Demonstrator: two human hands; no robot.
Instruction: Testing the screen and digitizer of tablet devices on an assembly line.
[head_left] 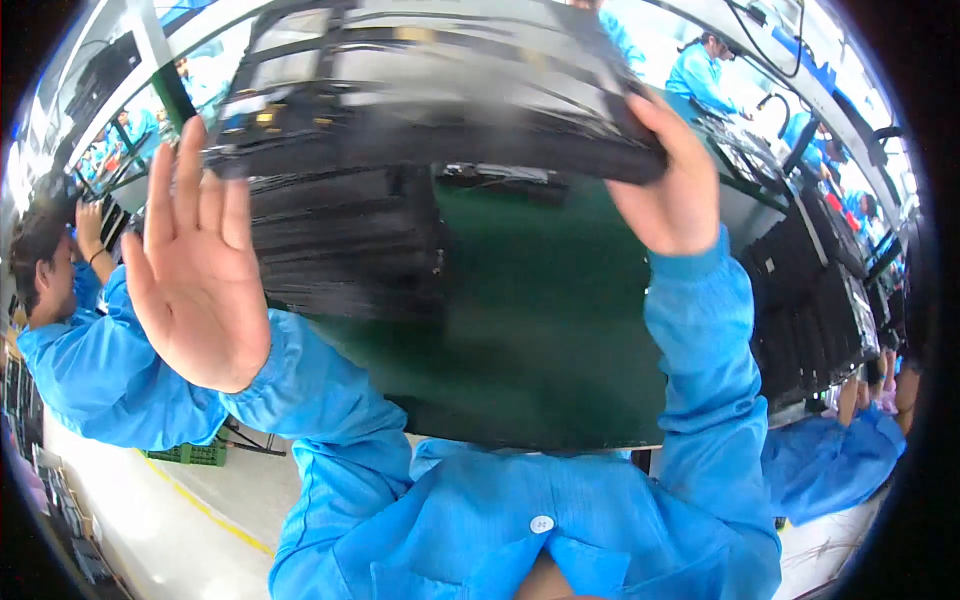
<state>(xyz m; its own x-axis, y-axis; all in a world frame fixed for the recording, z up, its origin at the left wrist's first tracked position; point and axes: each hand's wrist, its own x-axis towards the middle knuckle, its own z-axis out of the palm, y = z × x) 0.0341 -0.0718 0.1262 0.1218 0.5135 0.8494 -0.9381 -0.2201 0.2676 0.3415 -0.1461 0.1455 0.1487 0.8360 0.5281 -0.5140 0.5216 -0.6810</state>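
Note:
A wide black-framed panel (430,145), blurred by motion, is held up over the far side of the green worktop (540,330). Its upper face is glossy, with small brass-coloured parts near the left end; the exact kind cannot be made out. My right hand (675,185) grips its right end, thumb on top. At the left end my left hand (200,270) is spread, palm showing and fingers stretched up; the fingertips are beside the panel, and whether they touch it is unclear. Beneath lies a stack of flat black panels (350,245).
A narrow black strip-shaped part (505,178) lies on the worktop beside the stack. More black panels (800,300) are piled at the right. A co-worker in blue (110,350) is close on the left; a blue sleeve (835,460) shows at lower right. A green crate (195,453) stands on the floor.

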